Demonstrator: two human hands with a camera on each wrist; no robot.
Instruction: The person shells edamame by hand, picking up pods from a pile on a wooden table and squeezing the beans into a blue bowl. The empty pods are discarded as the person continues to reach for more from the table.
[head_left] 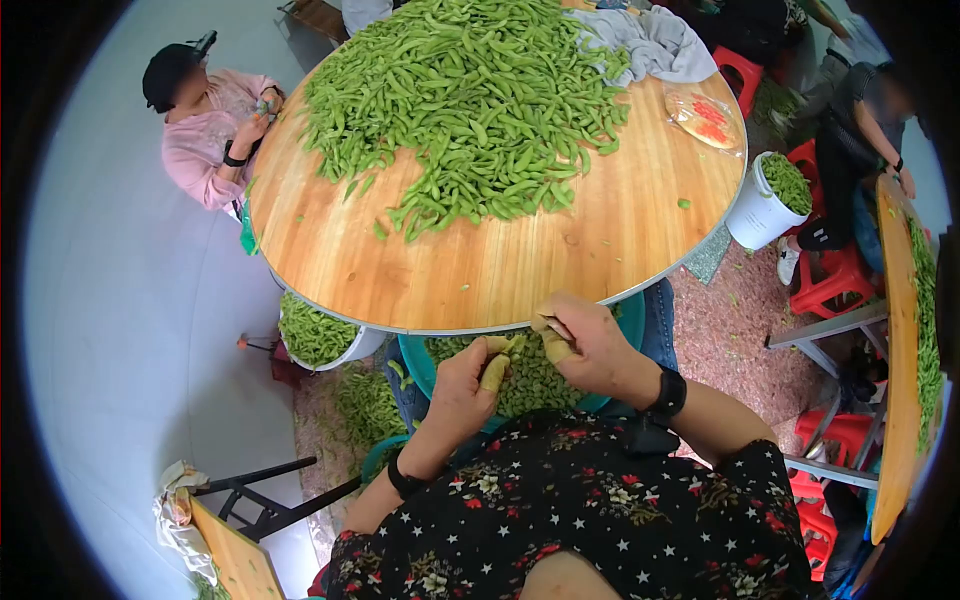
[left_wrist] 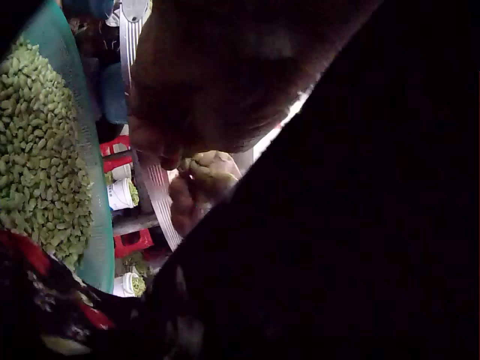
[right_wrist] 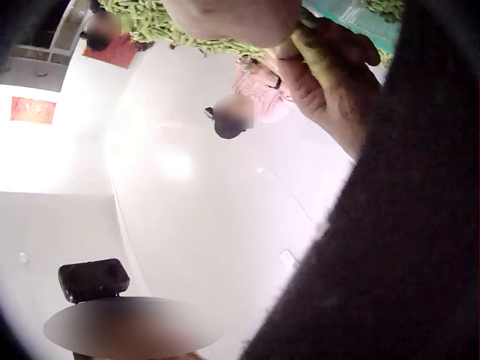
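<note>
In the head view, the left hand (head_left: 462, 388) pinches a green soybean pod (head_left: 515, 346) between thumb and fingers, some of which wear yellowish covers. The right hand (head_left: 600, 350) is close on the right, its fingers curled and its thumb covered too; nothing shows between them. Both hands are over a teal basin (head_left: 418, 365) of shelled green beans (head_left: 540, 385), near the table's front edge. The left wrist view shows these beans (left_wrist: 41, 157) up close, with the left hand dark above. In the right wrist view, the left hand's covered finger (right_wrist: 319, 64) shows beside the right hand (right_wrist: 236, 16).
A large heap of pods (head_left: 470, 110) covers much of the round wooden table (head_left: 330, 265). A plastic-wrapped packet (head_left: 705, 120) and a grey cloth (head_left: 665, 45) lie at its right. Buckets of pods stand left (head_left: 362, 348) and right (head_left: 752, 215). A person in pink (head_left: 210, 140) sits at left.
</note>
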